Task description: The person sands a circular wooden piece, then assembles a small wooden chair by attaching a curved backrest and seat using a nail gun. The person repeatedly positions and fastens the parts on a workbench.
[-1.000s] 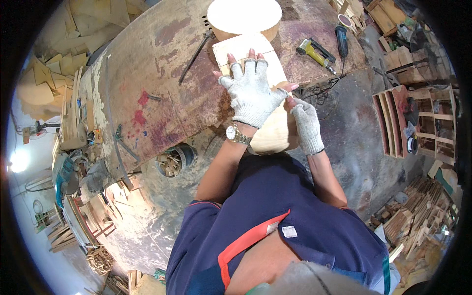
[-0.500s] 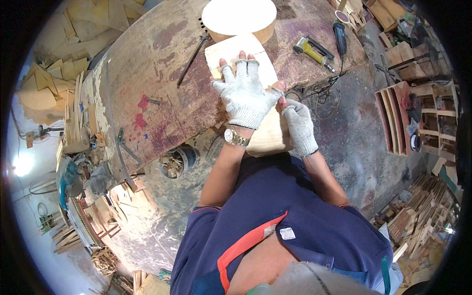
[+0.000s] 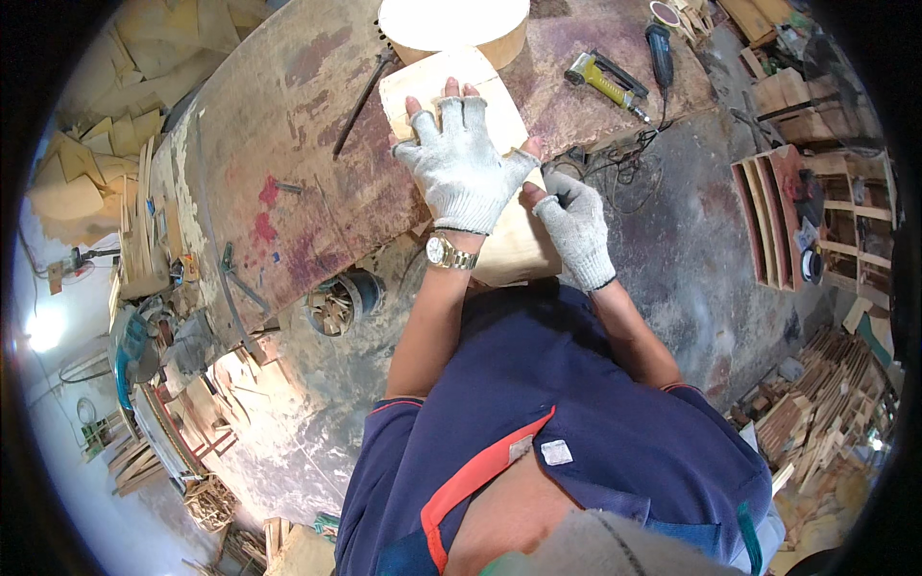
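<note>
Board point(image 3: 504, 113) partly on workbench point(image 3: 322, 130), before a cylinder point(image 3: 455, 27), left of a hand tool point(image 3: 599, 81)

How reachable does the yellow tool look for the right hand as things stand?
Probably yes: only some dark cables lie roughly between the right hand and the yellow tool, with nothing tall blocking.

Here's the left hand point(image 3: 459, 175), there's the right hand point(image 3: 574, 230), and 2 pale knit gloves point(image 3: 466, 187) between them, dark-edged at the cuffs! Metal-link watch point(image 3: 451, 253), light dial, left wrist. Now the navy shirt point(image 3: 595, 384): short sleeves point(image 3: 392, 422), thin red piping, orange-red neck trim point(image 3: 471, 485), 1 white patch point(image 3: 556, 452), teal strip point(image 3: 748, 540) low on the right!
</note>
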Tool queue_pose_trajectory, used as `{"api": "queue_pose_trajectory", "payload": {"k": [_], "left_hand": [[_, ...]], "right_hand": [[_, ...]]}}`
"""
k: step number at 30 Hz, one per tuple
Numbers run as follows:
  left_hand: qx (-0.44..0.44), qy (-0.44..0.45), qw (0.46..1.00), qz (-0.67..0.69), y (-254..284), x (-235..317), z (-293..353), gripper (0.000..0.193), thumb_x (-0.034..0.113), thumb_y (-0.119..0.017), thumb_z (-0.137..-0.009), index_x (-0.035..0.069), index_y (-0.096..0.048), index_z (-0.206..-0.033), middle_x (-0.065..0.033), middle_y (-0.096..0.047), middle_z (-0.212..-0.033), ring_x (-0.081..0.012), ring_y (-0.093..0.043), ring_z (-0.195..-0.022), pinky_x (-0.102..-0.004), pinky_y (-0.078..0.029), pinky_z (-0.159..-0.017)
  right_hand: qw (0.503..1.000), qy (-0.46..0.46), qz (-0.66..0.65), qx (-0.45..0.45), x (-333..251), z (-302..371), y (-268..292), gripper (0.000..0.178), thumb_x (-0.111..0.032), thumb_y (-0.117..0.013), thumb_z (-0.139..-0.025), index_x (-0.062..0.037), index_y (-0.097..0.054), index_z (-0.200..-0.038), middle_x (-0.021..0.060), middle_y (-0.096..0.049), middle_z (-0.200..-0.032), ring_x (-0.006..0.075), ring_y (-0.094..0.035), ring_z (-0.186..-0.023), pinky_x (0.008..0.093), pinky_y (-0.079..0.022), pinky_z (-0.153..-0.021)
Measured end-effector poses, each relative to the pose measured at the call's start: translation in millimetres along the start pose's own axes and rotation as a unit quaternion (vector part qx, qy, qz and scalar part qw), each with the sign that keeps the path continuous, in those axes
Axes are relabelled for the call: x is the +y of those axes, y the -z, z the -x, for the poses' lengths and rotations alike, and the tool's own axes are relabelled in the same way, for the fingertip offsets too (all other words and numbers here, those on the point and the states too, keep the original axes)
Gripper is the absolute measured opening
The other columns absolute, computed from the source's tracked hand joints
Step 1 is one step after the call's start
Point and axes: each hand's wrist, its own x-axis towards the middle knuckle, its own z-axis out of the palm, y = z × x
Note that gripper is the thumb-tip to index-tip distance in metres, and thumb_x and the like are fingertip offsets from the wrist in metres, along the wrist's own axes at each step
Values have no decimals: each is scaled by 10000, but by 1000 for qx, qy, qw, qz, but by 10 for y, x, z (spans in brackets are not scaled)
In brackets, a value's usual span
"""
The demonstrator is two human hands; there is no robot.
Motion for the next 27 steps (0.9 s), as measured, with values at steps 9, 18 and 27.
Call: {"api": "queue_pose_trajectory", "payload": {"k": [9, 18, 27], "left_hand": [[38, 3, 998, 42, -86, -58, -52, 1035, 822, -715, -709, 79, -623, -1423, -108, -587, -1508, -483, -451, -1415, -664, -392, -980], [-14, 37, 999, 29, -217, -225, -589, 895, 773, -734, -739, 142, -656, -1370, -87, -649, -1405, -376, -552, -1308, -637, -380, -1004], [-91, 73, 993, 32, -290, -314, -913, 897, 775, -723, -769, 216, -613, -1461, -82, -638, -1435, -361, -511, -1367, -732, -269, -1115]], "right_hand": [[995, 29, 55, 73, -89, 64, -86, 315, -156, -842, -863, -38, -639, -1073, 57, -663, -842, 140, -633, -746, 305, -534, -712], [917, 302, 223, 132, -99, 105, -365, 921, -268, -929, -731, -74, -474, -1508, 250, -477, -1495, 440, -523, -1322, 510, -482, -1068], [902, 294, 277, 151, -54, -252, -919, 1298, -498, -871, -704, -50, -143, -1681, 440, -157, -1628, 604, -187, -1522, 658, -205, -1232]]}}
